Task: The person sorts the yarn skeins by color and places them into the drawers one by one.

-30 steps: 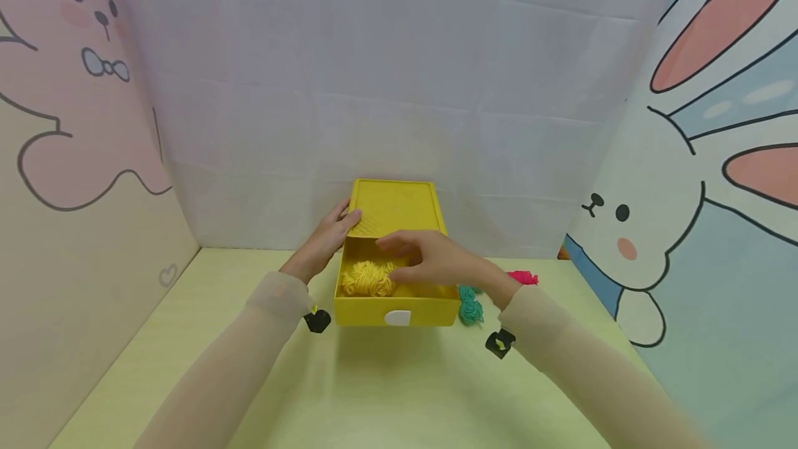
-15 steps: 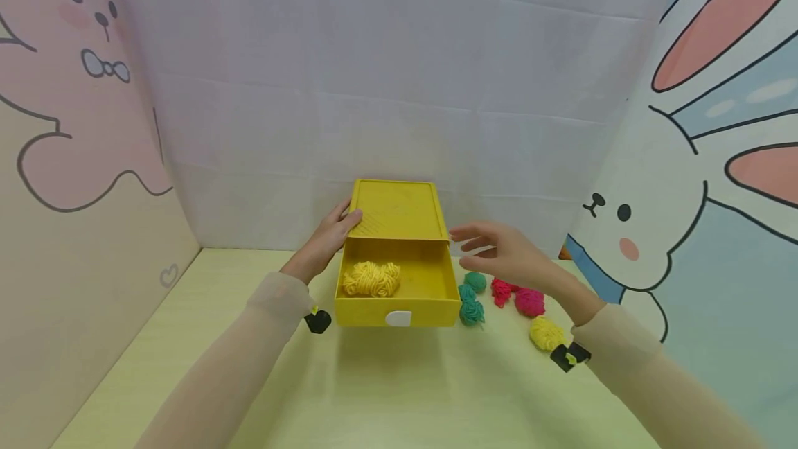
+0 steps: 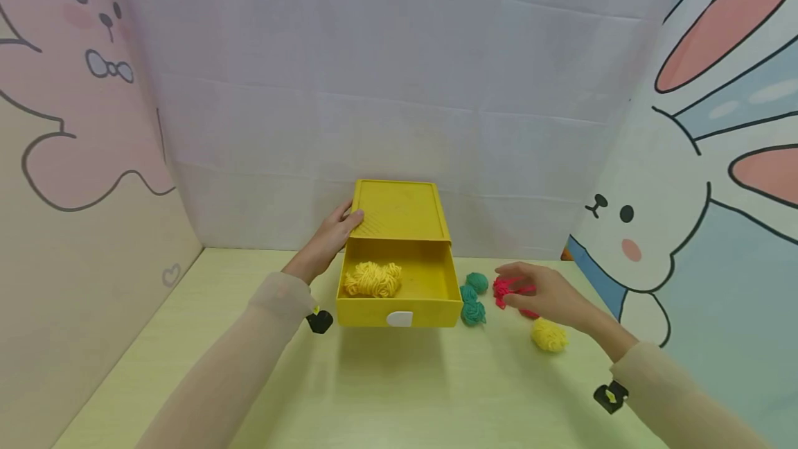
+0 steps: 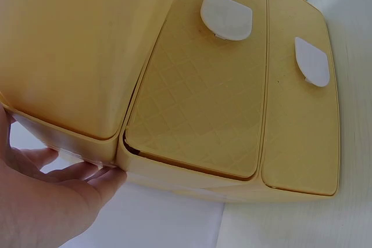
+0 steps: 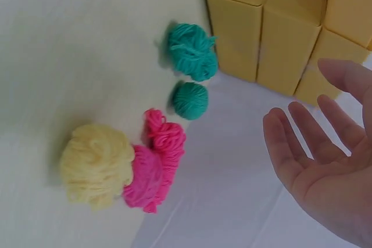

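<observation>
A yellow stacked drawer unit stands against the back wall, its top drawer pulled out. Inside that drawer, on its left side, lies a yellow yarn bundle. My left hand rests on the unit's left side, with the thumb over the top edge; in the left wrist view its fingers touch the side wall. My right hand, holding nothing, is over the pink yarn in the head view, fingers apart and slightly bent. Both pink yarn balls show uncovered in the right wrist view.
Green yarn balls lie just right of the unit on the pale table. A yellow yarn ball sits nearer the front, beside the pink ones. The lower drawers are closed. A white sheet hangs behind.
My right hand has come out of the top drawer and moved right and down, to over the pink yarn. The yellow bundle stays in the drawer; my left hand keeps its place.
</observation>
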{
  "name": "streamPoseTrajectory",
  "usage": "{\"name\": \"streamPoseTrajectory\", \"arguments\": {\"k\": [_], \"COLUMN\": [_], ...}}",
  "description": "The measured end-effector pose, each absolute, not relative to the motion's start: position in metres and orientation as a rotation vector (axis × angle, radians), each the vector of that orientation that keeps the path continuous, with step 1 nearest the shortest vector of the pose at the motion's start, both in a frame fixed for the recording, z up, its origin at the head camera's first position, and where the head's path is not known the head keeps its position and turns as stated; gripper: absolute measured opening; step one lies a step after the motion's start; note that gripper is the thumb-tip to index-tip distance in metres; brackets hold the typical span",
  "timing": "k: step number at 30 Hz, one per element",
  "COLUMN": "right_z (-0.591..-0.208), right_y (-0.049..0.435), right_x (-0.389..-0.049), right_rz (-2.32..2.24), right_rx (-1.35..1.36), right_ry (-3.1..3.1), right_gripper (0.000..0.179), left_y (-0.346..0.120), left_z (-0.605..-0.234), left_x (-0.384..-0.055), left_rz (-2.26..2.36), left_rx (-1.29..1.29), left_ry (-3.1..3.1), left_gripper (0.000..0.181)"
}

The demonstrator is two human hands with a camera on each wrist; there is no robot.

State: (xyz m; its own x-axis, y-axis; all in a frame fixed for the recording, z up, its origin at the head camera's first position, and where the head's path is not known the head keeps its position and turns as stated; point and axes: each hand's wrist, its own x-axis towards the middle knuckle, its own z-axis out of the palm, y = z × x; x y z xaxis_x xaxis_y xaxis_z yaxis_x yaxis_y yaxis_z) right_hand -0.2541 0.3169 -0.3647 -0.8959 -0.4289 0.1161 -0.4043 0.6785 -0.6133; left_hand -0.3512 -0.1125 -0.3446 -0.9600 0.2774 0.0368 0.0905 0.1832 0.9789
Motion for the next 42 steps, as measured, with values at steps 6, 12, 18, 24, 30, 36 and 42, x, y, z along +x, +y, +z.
{"name": "streamPoseTrajectory", "arguments": {"k": [6,12,18,24,30,36,42], "right_z": [-0.389,-0.411,-0.427,-0.443,-0.452,-0.459,-0.461], "right_y": [0.344,0.371,0.391,0.399,0.397,0.396,0.394], "right_x": [-0.254,-0.254,-0.253,-0.252,-0.253,-0.253,-0.252], "right_rz": [-1.03,-0.979,-0.911,-0.912,-0.889,-0.874,-0.869], "right_rx": [-0.67,-0.616,-0.571,-0.552,-0.475,-0.418,-0.485], "right_ry": [2.849,2.866,2.834,2.805,2.812,2.798,2.798], "right_gripper": [0.046,0.047,0.053,0.056,0.057,0.055,0.052], "left_y": [-0.113,-0.114,-0.113,-0.112,-0.111,-0.11,-0.111], "left_z": [-0.345,-0.344,-0.344,-0.344,-0.344,-0.344,-0.344], "left_x": [-0.35,-0.348,-0.348,-0.35,-0.35,-0.349,-0.348], "left_rz": [1.869,1.865,1.875,1.889,1.887,1.889,1.884], "left_rx": [0.347,0.349,0.346,0.344,0.331,0.346,0.343], "left_ry": [2.31,2.321,2.315,2.309,2.313,2.315,2.316], "left_gripper": [0.071,0.071,0.07,0.069,0.07,0.069,0.069]}}
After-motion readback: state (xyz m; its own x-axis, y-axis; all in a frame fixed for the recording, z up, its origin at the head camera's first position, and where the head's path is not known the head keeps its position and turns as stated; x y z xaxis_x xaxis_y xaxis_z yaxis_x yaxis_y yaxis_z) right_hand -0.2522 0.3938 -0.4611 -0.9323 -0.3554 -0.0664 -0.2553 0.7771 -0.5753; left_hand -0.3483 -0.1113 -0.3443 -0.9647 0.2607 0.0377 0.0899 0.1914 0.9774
